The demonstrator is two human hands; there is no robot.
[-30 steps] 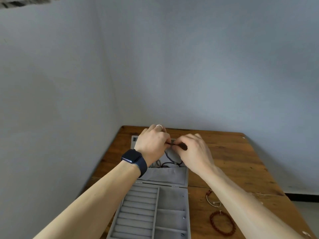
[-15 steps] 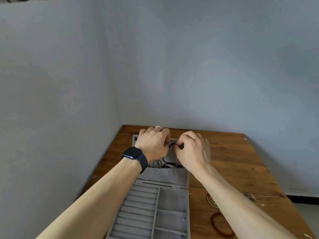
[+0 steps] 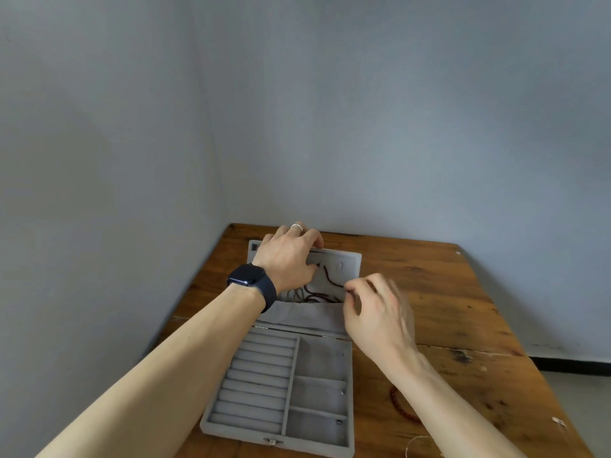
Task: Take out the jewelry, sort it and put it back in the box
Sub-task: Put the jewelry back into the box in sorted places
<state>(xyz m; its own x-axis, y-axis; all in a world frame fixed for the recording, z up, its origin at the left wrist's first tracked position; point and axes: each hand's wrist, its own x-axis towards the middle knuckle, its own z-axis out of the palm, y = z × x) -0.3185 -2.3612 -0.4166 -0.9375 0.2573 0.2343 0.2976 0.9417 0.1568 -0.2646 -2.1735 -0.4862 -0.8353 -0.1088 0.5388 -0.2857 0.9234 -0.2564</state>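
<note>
Looks down over two bare forearms onto a grey jewelry box [image 3: 258, 385] lying open on a wooden surface [image 3: 463, 309] in the corner of a pale room. Reaches in from the lower left with the left hand [image 3: 287, 256], palm down, a dark watch [image 3: 251, 280] at the wrist and a ring [image 3: 296, 227] on one finger. Grips the far rim of the lid [image 3: 350, 259] with curled fingers, thumb tucked against the grey lining inside. Comes in from the lower right with the right hand [image 3: 377, 312], slightly blurred, thumb and forefinger pinched together on a dark beaded necklace [image 3: 329, 277], the other fingers loosely bent. Holds that necklace on a slant across the lid lining, from near the left thumb down and rightward to the pinch, just above a tangle of other dark cords [image 3: 309, 297] at the mouth of the lid's fabric pocket. Sets the box's long axis running away from the viewer: tray nearest, clasp on its near edge, ring rolls on its left, three compartments on its right, lid laid flat beyond the hinge and pointing toward the wall. Catches a reddish bead bracelet [image 3: 398, 406] on the surface just right of the tray, partly hidden by the right forearm, and a thin pale loop [image 3: 410, 445] near the bottom edge.
</note>
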